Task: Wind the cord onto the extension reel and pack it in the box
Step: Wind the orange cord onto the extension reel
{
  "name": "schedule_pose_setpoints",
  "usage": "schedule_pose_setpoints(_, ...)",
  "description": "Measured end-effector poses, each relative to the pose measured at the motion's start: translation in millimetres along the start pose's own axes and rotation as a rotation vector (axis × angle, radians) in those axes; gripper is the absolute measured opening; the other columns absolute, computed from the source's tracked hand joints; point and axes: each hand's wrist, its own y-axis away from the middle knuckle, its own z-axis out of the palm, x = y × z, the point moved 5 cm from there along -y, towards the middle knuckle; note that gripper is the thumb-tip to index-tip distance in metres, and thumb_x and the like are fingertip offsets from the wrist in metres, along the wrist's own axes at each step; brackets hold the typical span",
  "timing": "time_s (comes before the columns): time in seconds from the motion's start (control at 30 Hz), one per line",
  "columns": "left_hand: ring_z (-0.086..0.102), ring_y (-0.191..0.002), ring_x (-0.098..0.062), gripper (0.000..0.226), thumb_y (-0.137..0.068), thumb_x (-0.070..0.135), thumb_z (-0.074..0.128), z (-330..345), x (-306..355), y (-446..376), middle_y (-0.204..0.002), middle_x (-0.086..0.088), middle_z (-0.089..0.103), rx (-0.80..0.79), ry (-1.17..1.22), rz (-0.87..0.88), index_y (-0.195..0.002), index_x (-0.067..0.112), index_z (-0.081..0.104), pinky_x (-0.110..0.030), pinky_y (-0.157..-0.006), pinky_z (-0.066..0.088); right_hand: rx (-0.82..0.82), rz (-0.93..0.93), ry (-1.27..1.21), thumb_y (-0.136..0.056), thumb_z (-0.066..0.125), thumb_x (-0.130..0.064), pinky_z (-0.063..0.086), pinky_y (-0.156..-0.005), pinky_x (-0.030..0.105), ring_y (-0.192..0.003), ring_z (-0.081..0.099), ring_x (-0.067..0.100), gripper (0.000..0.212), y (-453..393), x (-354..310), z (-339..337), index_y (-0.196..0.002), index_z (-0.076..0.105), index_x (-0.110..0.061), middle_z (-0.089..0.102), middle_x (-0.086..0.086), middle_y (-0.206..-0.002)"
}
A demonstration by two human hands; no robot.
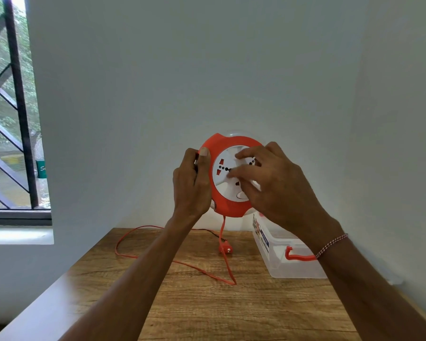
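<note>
Raised above the wooden table [207, 316], an orange extension reel [231, 207] with a white socket face is held upright in the air between both hands. The left hand [191, 183] is clamped on the reel's left rim, with the thumb laid over the orange edge. The right hand [276, 183] is pressed on the white socket face, its fingers [241, 169] spread and bent over the sockets.

An orange cord [223, 230] is seen hanging from the bottom of the reel down to the table, where it lies unwound in a wide loop that reaches the left part of the tabletop and comes back to a sharp bend near the middle. The orange plug [225, 249] is found on the table just beside the hanging stretch of cord, and a thin dark wire lies near it.

A clear plastic box [280, 267] with an orange handle is placed at the right side of the table, against the wall and partly hidden by the right forearm. Whether anything is inside it cannot be told; only a printed label on its end is made out. A plastic bottle [41, 173] is stood at the window on the left.
</note>
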Motion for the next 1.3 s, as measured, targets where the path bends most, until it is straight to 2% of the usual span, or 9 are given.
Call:
schedule_pose_setpoints(0.1,0.066,-0.069,0.001,0.022,-0.097,0.038,0.039,1,1,0,-0.079,0.020,0.063,-0.004,0.000,0.001,-0.097,0.020,0.052,-0.012,-0.057,0.054,-0.287,0.007,0.022,-0.075,0.077,-0.020,0.044,-0.097,0.051,-0.129,0.039,0.036,0.042,0,-5,11,-0.116,0.066,-0.028,0.049,0.011,-0.140)
schedule_pose_setpoints(0.2,0.066,-0.069,0.001,0.025,-0.097,0.040,0.039,1,1,-1,-0.079,0.020,0.063,-0.003,0.000,-0.002,-0.096,0.020,0.052,-0.013,-0.057,0.054,-0.377,0.010,0.137,-0.072,0.079,-0.024,0.038,-0.102,0.052,-0.134,0.030,0.035,0.057,1,-7,16,-0.125,0.058,-0.035,0.038,0.008,-0.148)
schedule_pose_setpoints(0.37,0.067,-0.070,-0.001,0.024,-0.097,0.042,0.039,1,0,-2,-0.080,0.020,0.063,0.000,-0.006,-0.004,-0.097,0.021,0.052,-0.015,-0.058,0.056,-0.311,0.014,0.187,-0.060,0.086,-0.028,0.047,-0.090,0.054,-0.118,0.049,0.041,0.059,1,-8,12,-0.115,0.066,-0.033,0.053,0.013,-0.135)
schedule_pose_setpoints(0.5,0.067,-0.070,-0.004,0.025,-0.097,0.041,0.039,1,0,-1,-0.080,0.020,0.063,-0.005,-0.017,-0.001,-0.097,0.021,0.052,-0.019,-0.061,0.057,-0.298,0.037,0.200,-0.068,0.078,-0.037,0.046,-0.094,0.050,-0.120,0.046,0.038,0.062,2,-7,14,-0.126,0.057,-0.039,0.049,0.012,-0.138)
schedule_pose_setpoints(0.63,0.067,-0.068,-0.011,0.028,-0.097,0.042,0.038,3,-1,0,-0.079,0.017,0.064,-0.020,-0.022,-0.007,-0.097,0.019,0.053,-0.026,-0.061,0.059,-0.215,0.057,0.178,-0.065,0.079,-0.042,0.052,-0.082,0.049,-0.105,0.057,0.037,0.066,6,-1,12,-0.127,0.057,-0.036,0.058,0.017,-0.124)
schedule_pose_setpoints(0.77,0.066,-0.062,-0.007,0.030,-0.097,0.042,0.039,2,0,0,-0.072,0.015,0.063,-0.023,0.013,-0.004,-0.095,0.015,0.054,-0.020,-0.056,0.057,-0.122,0.168,0.142,-0.079,0.058,-0.062,0.053,-0.082,0.040,-0.102,0.062,0.029,0.065,5,6,10,-0.137,0.045,-0.036,0.062,0.010,-0.124)
schedule_pose_setpoints(0.93,0.066,-0.067,-0.006,0.029,-0.097,0.042,0.038,2,0,-1,-0.076,0.017,0.063,-0.016,0.010,-0.008,-0.095,0.018,0.053,-0.021,-0.059,0.058,-0.110,0.231,0.061,-0.079,0.044,-0.073,0.054,-0.080,0.035,-0.090,0.068,0.024,0.073,1,9,11,-0.136,0.049,-0.027,0.069,0.004,-0.115)
schedule_pose_setpoints(1.07,0.065,-0.067,-0.005,0.028,-0.097,0.042,0.038,4,-2,1,-0.076,0.018,0.063,-0.024,0.015,-0.012,-0.096,0.018,0.053,-0.019,-0.059,0.057,-0.067,0.172,0.050,-0.080,0.053,-0.064,0.053,-0.081,0.038,-0.097,0.063,0.028,0.064,1,9,5,-0.128,0.058,-0.022,0.067,0.009,-0.117)
schedule_pose_setpoints(1.3,0.065,-0.069,-0.002,0.026,-0.097,0.042,0.038,2,-6,0,-0.075,0.021,0.063,-0.024,0.023,-0.019,-0.096,0.021,0.054,-0.014,-0.059,0.054,-0.094,-0.069,0.021,-0.069,0.082,-0.018,0.053,-0.082,0.048,-0.107,0.057,0.037,0.033,0,-4,4,-0.101,0.072,-0.016,0.064,0.016,-0.116)
